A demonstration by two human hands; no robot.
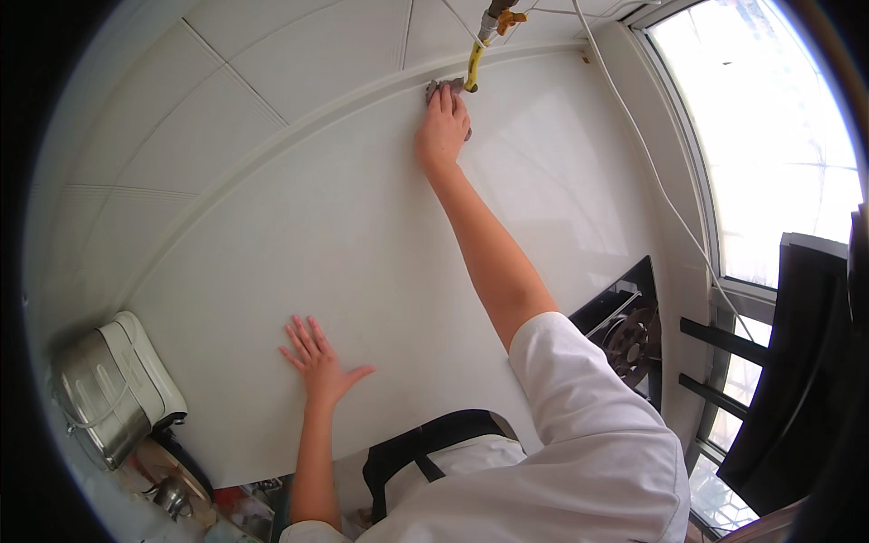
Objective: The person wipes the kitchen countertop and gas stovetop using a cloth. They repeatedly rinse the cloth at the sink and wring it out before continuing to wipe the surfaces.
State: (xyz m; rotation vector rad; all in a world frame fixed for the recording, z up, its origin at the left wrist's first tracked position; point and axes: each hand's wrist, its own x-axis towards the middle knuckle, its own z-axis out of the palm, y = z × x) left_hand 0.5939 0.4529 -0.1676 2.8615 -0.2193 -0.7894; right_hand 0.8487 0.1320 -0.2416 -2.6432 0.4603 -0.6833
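My right hand [442, 132] reaches to the far edge of the white countertop [353, 224], with the arm stretched out. Bunched under its fingers is a grey-brown cloth [453, 85], pressed on the counter near the raised back lip. Just right of the cloth, the end of a yellow gas hose [474, 66] comes down close to the surface. My left hand [320, 370] lies palm down on the counter nearer to me, fingers spread, holding nothing.
A metal and cream toaster [112, 383] stands at the left, above a metal teapot [170, 499]. A black gas stove [628, 332] is at the right. A white cable [641, 146] hangs before the window [760, 136]. An orange-handled valve [509, 22] tops the hose.
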